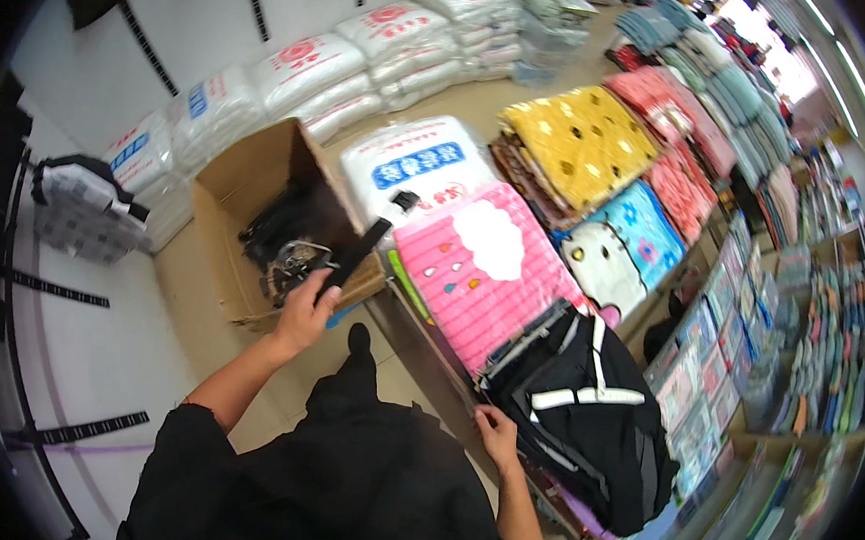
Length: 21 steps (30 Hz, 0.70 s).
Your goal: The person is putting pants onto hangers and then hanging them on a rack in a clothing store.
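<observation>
My left hand [306,311] is closed round a long black bar or strap [359,250] with a black-and-white end, held above an open cardboard box [226,210]. Dark items and metal pieces [293,260] lie inside the box. My right hand [496,435], fingers loosely bent and apart, is at the table edge beside a pile of black bags with white straps [582,421]. Pink bedding with a cloud pattern [480,303] lies just beyond the bags.
Stacked white packages [306,71] line the wall. Yellow bedding [577,140], blue bedding [630,244] and more folded textiles [739,111] cover the display table. Shelves of small goods [828,348] stand at the right. A checked bag [86,211] hangs at the left wall.
</observation>
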Each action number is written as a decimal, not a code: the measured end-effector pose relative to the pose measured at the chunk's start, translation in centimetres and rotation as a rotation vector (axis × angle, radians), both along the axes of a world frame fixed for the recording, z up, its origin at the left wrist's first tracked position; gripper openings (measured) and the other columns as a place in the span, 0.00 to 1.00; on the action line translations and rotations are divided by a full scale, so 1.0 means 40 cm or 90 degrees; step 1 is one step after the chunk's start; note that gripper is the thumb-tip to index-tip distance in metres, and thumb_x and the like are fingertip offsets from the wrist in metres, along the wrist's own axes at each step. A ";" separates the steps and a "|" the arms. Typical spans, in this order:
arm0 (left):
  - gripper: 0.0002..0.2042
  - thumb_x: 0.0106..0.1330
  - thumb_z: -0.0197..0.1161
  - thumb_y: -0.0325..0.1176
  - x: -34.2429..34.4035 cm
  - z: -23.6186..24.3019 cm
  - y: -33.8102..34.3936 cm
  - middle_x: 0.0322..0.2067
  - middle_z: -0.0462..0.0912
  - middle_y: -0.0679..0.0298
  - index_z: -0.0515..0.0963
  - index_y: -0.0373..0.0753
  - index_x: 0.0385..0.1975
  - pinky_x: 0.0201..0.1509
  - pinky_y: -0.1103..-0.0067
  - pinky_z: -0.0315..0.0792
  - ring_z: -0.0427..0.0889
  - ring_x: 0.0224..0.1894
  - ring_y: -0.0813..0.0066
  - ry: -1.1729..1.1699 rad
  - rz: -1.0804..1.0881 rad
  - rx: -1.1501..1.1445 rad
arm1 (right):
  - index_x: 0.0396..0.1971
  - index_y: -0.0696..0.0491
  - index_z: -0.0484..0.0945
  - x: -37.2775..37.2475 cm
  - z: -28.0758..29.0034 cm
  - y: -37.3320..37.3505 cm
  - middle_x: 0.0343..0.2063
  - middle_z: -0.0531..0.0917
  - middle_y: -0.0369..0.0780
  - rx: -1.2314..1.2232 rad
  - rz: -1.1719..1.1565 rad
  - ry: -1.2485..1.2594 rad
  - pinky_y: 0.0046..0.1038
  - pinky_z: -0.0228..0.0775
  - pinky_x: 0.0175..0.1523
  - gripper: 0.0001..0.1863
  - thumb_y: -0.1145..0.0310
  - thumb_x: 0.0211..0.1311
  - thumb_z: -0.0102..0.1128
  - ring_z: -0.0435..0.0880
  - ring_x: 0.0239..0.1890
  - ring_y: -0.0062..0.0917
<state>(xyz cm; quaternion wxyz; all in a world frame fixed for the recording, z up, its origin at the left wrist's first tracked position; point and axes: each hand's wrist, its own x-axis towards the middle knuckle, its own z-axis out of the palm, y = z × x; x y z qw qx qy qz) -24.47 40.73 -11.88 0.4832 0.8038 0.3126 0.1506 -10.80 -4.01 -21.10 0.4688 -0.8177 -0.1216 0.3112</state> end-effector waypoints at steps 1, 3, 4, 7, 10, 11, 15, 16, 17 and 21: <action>0.19 0.79 0.62 0.39 0.020 0.022 -0.066 0.44 0.88 0.47 0.77 0.32 0.61 0.49 0.66 0.80 0.90 0.44 0.51 -0.060 -0.084 0.091 | 0.48 0.57 0.88 0.011 0.023 -0.012 0.34 0.90 0.36 0.026 0.028 -0.020 0.25 0.79 0.41 0.13 0.63 0.77 0.65 0.86 0.33 0.17; 0.18 0.78 0.63 0.38 0.054 0.093 -0.209 0.46 0.87 0.46 0.78 0.34 0.60 0.53 0.63 0.80 0.87 0.49 0.43 -0.055 -0.217 0.109 | 0.56 0.58 0.84 0.026 0.100 -0.023 0.41 0.91 0.40 0.122 0.011 0.024 0.25 0.79 0.43 0.17 0.62 0.78 0.66 0.86 0.35 0.19; 0.17 0.77 0.63 0.37 0.073 0.132 -0.280 0.47 0.87 0.46 0.79 0.35 0.59 0.53 0.62 0.80 0.86 0.51 0.42 -0.050 -0.280 0.147 | 0.62 0.59 0.79 0.031 0.140 -0.031 0.47 0.89 0.42 0.199 -0.009 0.083 0.24 0.79 0.44 0.22 0.60 0.79 0.64 0.87 0.37 0.21; 0.16 0.76 0.64 0.35 0.116 0.143 -0.453 0.45 0.87 0.47 0.79 0.35 0.58 0.47 0.61 0.81 0.87 0.46 0.43 -0.084 -0.427 0.222 | 0.76 0.58 0.62 0.043 0.261 -0.069 0.60 0.83 0.46 0.374 -0.045 0.200 0.24 0.78 0.45 0.34 0.53 0.83 0.58 0.90 0.40 0.27; 0.15 0.76 0.65 0.36 0.152 0.150 -0.586 0.44 0.87 0.50 0.79 0.38 0.57 0.44 0.59 0.81 0.88 0.43 0.45 -0.055 -0.537 0.244 | 0.77 0.56 0.60 0.028 0.292 -0.119 0.62 0.81 0.50 0.489 -0.138 0.229 0.25 0.78 0.42 0.36 0.49 0.82 0.57 0.90 0.39 0.28; 0.15 0.76 0.65 0.36 0.163 0.159 -0.620 0.44 0.87 0.50 0.79 0.38 0.57 0.44 0.59 0.81 0.88 0.43 0.45 -0.055 -0.551 0.245 | 0.72 0.56 0.65 0.021 0.294 -0.135 0.59 0.84 0.51 0.511 -0.199 0.222 0.25 0.78 0.41 0.31 0.52 0.82 0.57 0.91 0.40 0.29; 0.16 0.74 0.67 0.39 0.220 0.194 -0.691 0.40 0.86 0.55 0.80 0.41 0.57 0.42 0.59 0.80 0.87 0.39 0.50 -0.040 -0.643 0.292 | 0.57 0.54 0.73 0.007 0.296 -0.198 0.52 0.88 0.49 0.574 -0.320 0.173 0.26 0.79 0.44 0.17 0.58 0.82 0.58 0.91 0.41 0.30; 0.17 0.74 0.68 0.40 0.238 0.202 -0.694 0.41 0.86 0.55 0.80 0.41 0.57 0.43 0.61 0.80 0.87 0.40 0.51 -0.060 -0.669 0.328 | 0.57 0.54 0.73 0.010 0.291 -0.217 0.52 0.88 0.49 0.605 -0.347 0.159 0.27 0.79 0.45 0.16 0.58 0.82 0.57 0.91 0.42 0.30; 0.17 0.73 0.68 0.40 0.250 0.209 -0.695 0.42 0.86 0.56 0.80 0.41 0.57 0.45 0.62 0.80 0.87 0.42 0.52 -0.081 -0.694 0.363 | 0.56 0.53 0.73 0.014 0.287 -0.235 0.52 0.88 0.49 0.636 -0.373 0.144 0.27 0.79 0.45 0.15 0.59 0.83 0.57 0.91 0.43 0.30; 0.18 0.71 0.71 0.39 0.285 0.176 -0.643 0.44 0.86 0.56 0.80 0.40 0.56 0.48 0.64 0.81 0.88 0.46 0.53 -0.100 -0.684 0.314 | 0.56 0.53 0.74 0.025 0.310 -0.295 0.52 0.88 0.50 0.669 -0.430 0.103 0.27 0.80 0.47 0.13 0.62 0.83 0.56 0.91 0.44 0.31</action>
